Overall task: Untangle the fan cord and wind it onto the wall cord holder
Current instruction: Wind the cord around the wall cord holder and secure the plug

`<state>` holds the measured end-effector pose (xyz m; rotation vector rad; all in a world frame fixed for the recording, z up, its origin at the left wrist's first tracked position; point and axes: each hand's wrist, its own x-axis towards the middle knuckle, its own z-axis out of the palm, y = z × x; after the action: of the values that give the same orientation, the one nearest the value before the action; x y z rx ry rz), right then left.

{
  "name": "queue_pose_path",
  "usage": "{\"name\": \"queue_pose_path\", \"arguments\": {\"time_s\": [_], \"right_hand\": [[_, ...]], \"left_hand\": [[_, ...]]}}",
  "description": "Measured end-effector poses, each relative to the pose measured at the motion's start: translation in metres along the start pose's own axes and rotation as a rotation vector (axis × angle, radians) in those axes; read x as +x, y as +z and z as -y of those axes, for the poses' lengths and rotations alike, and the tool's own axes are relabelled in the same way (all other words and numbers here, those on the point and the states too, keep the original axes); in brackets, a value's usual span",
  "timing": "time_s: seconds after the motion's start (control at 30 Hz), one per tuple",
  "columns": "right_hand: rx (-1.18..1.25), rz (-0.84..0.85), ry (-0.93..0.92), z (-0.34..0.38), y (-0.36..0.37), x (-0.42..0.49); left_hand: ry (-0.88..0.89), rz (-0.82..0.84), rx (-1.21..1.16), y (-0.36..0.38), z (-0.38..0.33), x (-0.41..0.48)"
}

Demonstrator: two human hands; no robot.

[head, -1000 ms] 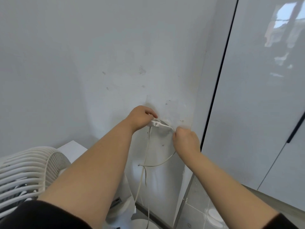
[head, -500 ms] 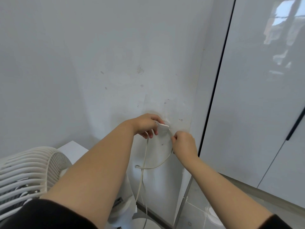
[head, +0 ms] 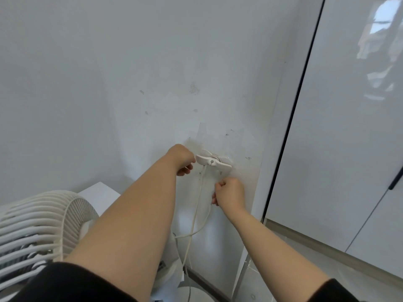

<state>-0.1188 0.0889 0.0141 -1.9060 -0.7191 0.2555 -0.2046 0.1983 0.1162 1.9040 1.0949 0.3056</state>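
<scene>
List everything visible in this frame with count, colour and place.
white plastic winged cord holder: one, white, fixed to the wall, mid-frame
thin fan cord: one, off-white, hangs from the holder, loops up to the right hand
round slatted fan: one, white, lower left
boxy unit: one, white, behind the fan
glossy cabinet doors: two panels showing, white, right side
bar handle: one, dark, right edge
left hand: fingers curled, beside the holder's left wing, grip unclear
right hand: grips the cord below the holder
</scene>
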Motion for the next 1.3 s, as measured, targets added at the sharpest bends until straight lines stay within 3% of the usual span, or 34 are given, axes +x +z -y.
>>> {"name": "queue_pose_path", "arguments": {"time_s": [0.17,0.4,0.57,0.67,0.77,0.87,0.97,1.03,1.2,1.3], "right_hand": [[0.196,-0.015,0.061,-0.003,0.011,0.004],[0.285,0.067,0.106,-0.003,0.001,0.005],[0.334,0.051,0.092,-0.003,-0.019,-0.001],[0.272,0.012,0.055,-0.003,-0.033,-0.003],[0.437,0.119,0.141,-0.003,-0.045,-0.003],[0.641,0.194,0.241,0.002,-0.052,-0.005],[0.707,0.186,0.290,0.008,-0.055,-0.009],[0.739,0.164,0.296,0.010,-0.055,-0.011],[0.755,0.111,0.288,0.006,-0.053,-0.012],[0.349,0.218,0.166,-0.008,-0.053,-0.014]], "left_hand": [[-0.119,0.035,0.073,-0.004,0.004,0.007],[-0.114,0.387,0.282,0.000,0.010,0.001],[-0.103,0.536,0.437,0.010,0.009,-0.004],[-0.090,0.481,0.511,0.011,0.011,-0.006],[-0.012,0.415,0.449,0.008,0.011,-0.008],[0.010,0.587,0.402,0.010,0.007,-0.017],[-0.075,0.842,0.515,0.016,0.006,-0.023],[-0.099,0.917,0.578,0.019,0.006,-0.025],[-0.002,0.747,0.511,0.019,0.004,-0.025],[0.006,0.698,0.430,0.017,0.006,-0.023]]}}
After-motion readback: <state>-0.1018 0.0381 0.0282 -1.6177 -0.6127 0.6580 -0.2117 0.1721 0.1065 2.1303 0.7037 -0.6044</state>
